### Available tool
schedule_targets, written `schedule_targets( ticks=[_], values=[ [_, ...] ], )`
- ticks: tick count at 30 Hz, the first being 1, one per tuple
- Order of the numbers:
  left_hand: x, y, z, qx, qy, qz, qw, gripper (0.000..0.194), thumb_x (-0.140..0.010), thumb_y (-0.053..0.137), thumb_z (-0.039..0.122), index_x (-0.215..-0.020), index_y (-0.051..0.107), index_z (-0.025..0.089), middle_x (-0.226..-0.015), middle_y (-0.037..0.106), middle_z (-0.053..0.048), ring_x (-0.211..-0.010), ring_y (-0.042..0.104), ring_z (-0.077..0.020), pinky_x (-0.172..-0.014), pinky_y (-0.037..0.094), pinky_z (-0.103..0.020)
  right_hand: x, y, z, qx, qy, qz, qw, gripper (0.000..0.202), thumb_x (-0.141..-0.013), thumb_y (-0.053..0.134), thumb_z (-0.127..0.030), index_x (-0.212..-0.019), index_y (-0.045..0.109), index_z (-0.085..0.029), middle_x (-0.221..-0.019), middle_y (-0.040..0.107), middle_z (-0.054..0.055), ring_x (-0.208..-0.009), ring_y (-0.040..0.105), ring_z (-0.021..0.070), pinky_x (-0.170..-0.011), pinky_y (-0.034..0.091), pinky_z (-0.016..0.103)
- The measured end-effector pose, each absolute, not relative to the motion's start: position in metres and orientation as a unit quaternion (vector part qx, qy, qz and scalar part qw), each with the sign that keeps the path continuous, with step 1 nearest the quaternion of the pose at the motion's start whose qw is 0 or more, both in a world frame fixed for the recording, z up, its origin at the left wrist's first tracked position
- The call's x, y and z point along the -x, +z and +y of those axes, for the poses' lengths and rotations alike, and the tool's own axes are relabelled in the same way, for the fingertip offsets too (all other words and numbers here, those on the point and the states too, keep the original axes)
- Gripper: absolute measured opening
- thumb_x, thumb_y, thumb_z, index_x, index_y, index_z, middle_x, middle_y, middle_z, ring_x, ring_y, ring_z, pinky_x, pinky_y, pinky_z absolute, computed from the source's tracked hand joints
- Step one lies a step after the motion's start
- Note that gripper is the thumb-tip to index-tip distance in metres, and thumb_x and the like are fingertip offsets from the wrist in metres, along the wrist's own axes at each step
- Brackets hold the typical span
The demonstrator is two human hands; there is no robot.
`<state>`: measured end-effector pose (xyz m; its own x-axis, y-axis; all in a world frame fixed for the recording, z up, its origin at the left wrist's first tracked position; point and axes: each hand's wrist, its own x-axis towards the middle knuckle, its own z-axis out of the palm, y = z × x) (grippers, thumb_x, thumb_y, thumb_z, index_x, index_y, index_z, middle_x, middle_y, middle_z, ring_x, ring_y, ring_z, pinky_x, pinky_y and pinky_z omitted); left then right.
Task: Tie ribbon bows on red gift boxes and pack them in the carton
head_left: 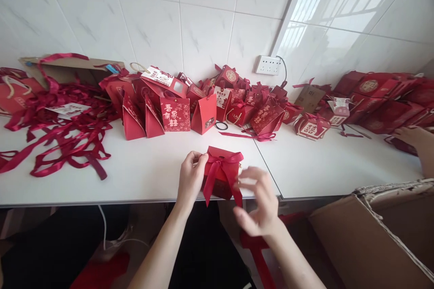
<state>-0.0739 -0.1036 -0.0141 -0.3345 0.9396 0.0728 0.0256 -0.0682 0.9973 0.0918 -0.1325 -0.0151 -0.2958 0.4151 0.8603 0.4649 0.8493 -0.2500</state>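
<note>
A small red gift box (222, 180) with a shiny ribbon bow (222, 162) across its front sits near the table's front edge. My left hand (192, 174) grips its upper left corner, thumb against the side. To the right of the box, my right hand (257, 201) is spread, fingers apart and slightly blurred; the fingertips are close to the box's right side, and I cannot tell whether they touch it. The bow's tails hang down the front, one past the lower edge.
Loose red ribbons (77, 122) lie heaped at left. Several red gift boxes (176, 115) line the back by the tiled wall, below a power strip (267, 65). Another person's hand (412, 137) rests at far right, above an open cardboard box (373, 221).
</note>
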Motion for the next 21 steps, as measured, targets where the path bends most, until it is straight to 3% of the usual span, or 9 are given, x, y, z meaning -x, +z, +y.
schedule_targets(
  ticks=[3, 6, 9, 13, 16, 21],
  values=[
    [0.081, -0.007, -0.101, -0.474, 0.542, 0.584, 0.375, 0.029, -0.076, 0.056, 0.044, -0.064, 0.049, 0.018, -0.061, 0.051, 0.003, -0.06, 0.05, -0.0126, -0.057, 0.038, -0.022, -0.1, -0.012, -0.117, 0.44, 0.116, -0.785, 0.419, 0.082, -0.069, 0.067, -0.046, -0.134, 0.027, -0.015, -0.13, 0.039, 0.022, -0.122, 0.041, 0.036, -0.091, 0.044, 0.054],
    [0.08, 0.0, -0.107, -0.519, 0.545, 0.593, 0.286, 0.027, -0.08, 0.055, 0.041, -0.065, 0.05, 0.018, -0.066, 0.055, 0.001, -0.068, 0.055, -0.0144, -0.064, 0.042, -0.024, -0.101, -0.016, -0.109, 0.446, 0.246, -0.801, 0.314, 0.089, -0.067, 0.072, -0.034, -0.138, 0.021, -0.018, -0.129, 0.041, 0.019, -0.12, 0.045, 0.033, -0.093, 0.046, 0.05],
    [0.067, 0.006, -0.127, -0.569, 0.62, 0.534, 0.08, 0.014, -0.083, 0.055, 0.026, -0.072, 0.051, 0.018, -0.076, 0.057, -0.001, -0.076, 0.056, -0.0141, -0.071, 0.043, -0.026, -0.1, -0.021, -0.113, 0.401, 0.242, -0.798, 0.38, 0.093, -0.069, 0.071, -0.025, -0.141, 0.012, -0.023, -0.131, 0.038, 0.016, -0.117, 0.048, 0.0276, -0.093, 0.048, 0.046],
    [0.046, 0.017, -0.163, -0.649, 0.625, 0.395, -0.182, 0.016, -0.073, 0.068, 0.012, -0.071, 0.053, 0.018, -0.07, 0.059, 0.001, -0.071, 0.055, -0.0129, -0.069, 0.04, -0.029, -0.105, -0.02, -0.127, 0.345, 0.103, -0.788, 0.5, 0.09, -0.074, 0.068, -0.023, -0.143, 0.011, -0.026, -0.133, 0.034, 0.017, -0.125, 0.039, 0.0314, -0.094, 0.046, 0.051],
    [0.035, 0.028, -0.184, -0.688, 0.605, 0.325, -0.234, 0.017, -0.067, 0.074, 0.012, -0.07, 0.058, 0.017, -0.067, 0.061, 0.001, -0.07, 0.055, -0.0138, -0.066, 0.038, -0.029, -0.111, -0.011, -0.137, 0.32, 0.055, -0.769, 0.55, 0.085, -0.077, 0.066, -0.024, -0.143, 0.012, -0.03, -0.135, 0.034, 0.016, -0.126, 0.038, 0.0321, -0.09, 0.048, 0.053],
    [0.026, 0.039, -0.198, -0.705, 0.612, 0.306, -0.189, 0.015, -0.071, 0.07, 0.012, -0.07, 0.056, 0.018, -0.067, 0.061, 0.002, -0.072, 0.056, -0.0138, -0.066, 0.04, -0.029, -0.122, 0.005, -0.149, 0.307, 0.001, -0.755, 0.58, 0.087, -0.076, 0.067, -0.024, -0.143, 0.013, -0.032, -0.132, 0.038, 0.014, -0.122, 0.042, 0.0304, -0.094, 0.044, 0.056]
  ],
)
